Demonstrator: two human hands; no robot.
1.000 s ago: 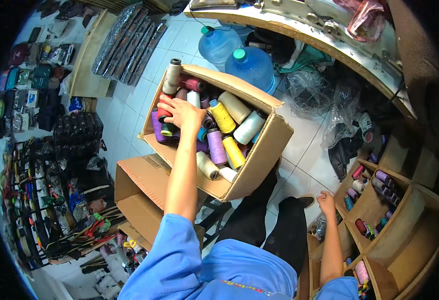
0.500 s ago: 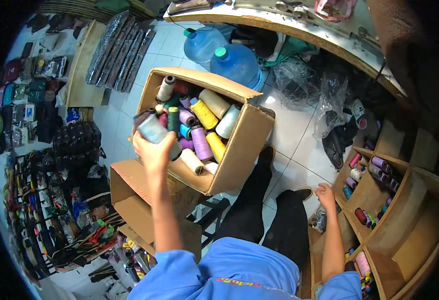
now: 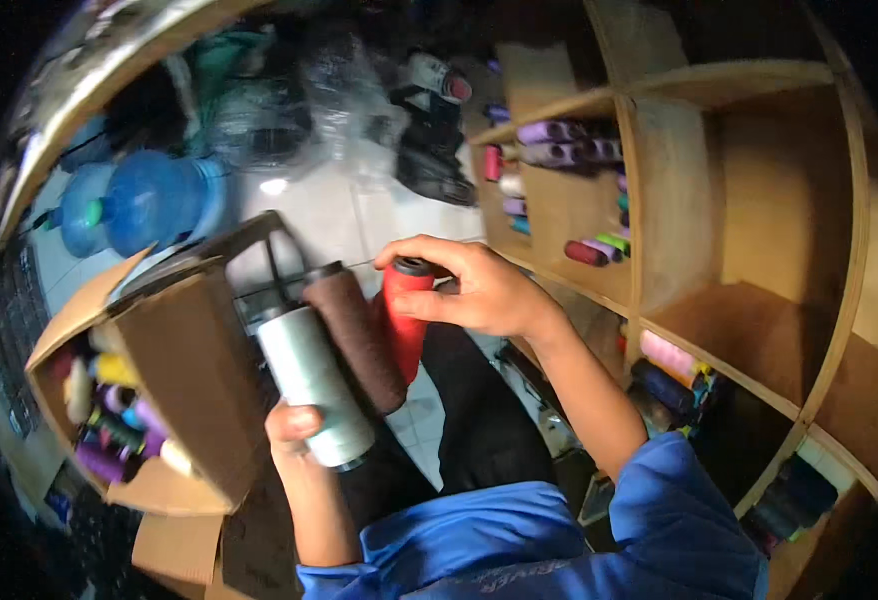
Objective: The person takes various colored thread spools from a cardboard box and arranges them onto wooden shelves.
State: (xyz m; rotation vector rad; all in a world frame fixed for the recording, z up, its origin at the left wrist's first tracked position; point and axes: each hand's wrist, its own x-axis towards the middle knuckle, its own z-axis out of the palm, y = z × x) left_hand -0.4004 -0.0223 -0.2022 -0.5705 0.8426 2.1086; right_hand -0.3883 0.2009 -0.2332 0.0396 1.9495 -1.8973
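Note:
My left hand point(image 3: 299, 435) is closed round the lower part of a pale green thread cone point(image 3: 309, 370), which tilts in front of my legs. Beside it leans a brown thread cone point(image 3: 357, 335); its lower grip is hidden, so I cannot tell whether my left hand holds it too. My right hand point(image 3: 484, 288) wraps its fingers and thumb round the upper part of a red thread cone point(image 3: 404, 325), right next to the brown one. At the left stands the open cardboard box point(image 3: 174, 370) with several thread cones of many colours inside.
A wooden shelf with compartments point(image 3: 631, 190) stands at the right. Its compartments hold purple cones point(image 3: 557, 150), a dark red cone point(image 3: 584, 253) and pink cones point(image 3: 674, 355). Blue water bottles point(image 3: 159, 200), clear plastic bags point(image 3: 259, 125) and a bench edge point(image 3: 109, 60) lie beyond.
My view has swung right toward the shelf. The left hand has brought its cones away from the box, in front of my body. My right hand has come over and holds the red cone.

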